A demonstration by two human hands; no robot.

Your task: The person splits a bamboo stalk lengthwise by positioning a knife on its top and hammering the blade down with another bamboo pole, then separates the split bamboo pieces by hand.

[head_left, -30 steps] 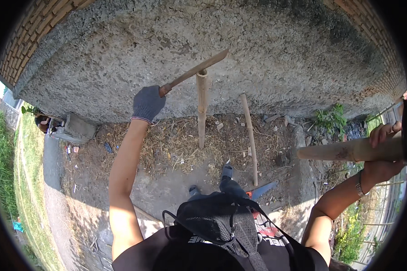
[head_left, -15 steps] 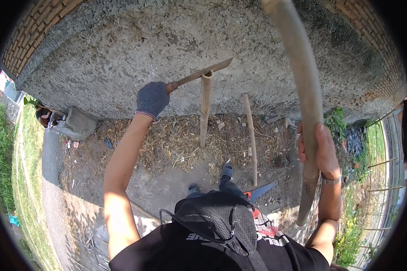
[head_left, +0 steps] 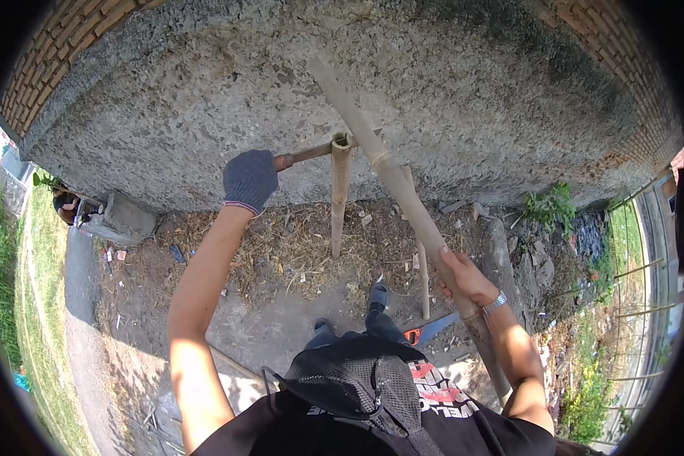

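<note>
My left hand [head_left: 251, 181], in a dark knit glove, is closed round the wooden handle of a machete [head_left: 311, 153]. Its blade lies across the top end of an upright bamboo pole [head_left: 340, 186], whose hollow mouth faces up. The blade's tip shows just past that mouth. Bare and with a metal watch at the wrist, my right hand [head_left: 467, 280] grips a longer, thicker bamboo pole [head_left: 403, 190]. This pole slants up to the left and crosses over the blade near its tip; whether they touch I cannot tell.
A rough grey wall [head_left: 205, 99] stands in front. A thinner pole [head_left: 424, 285] and a handsaw [head_left: 435, 328] are near my feet. A stone block [head_left: 129, 218] sits at the wall's left, with another person [head_left: 64, 205] beyond it. Dry straw [head_left: 304, 254] covers the ground.
The bamboo pole in my right hand has swung down and left from upright to across the blade. My left hand still grips the machete, and its blade sits slightly lower on the upright pole.
</note>
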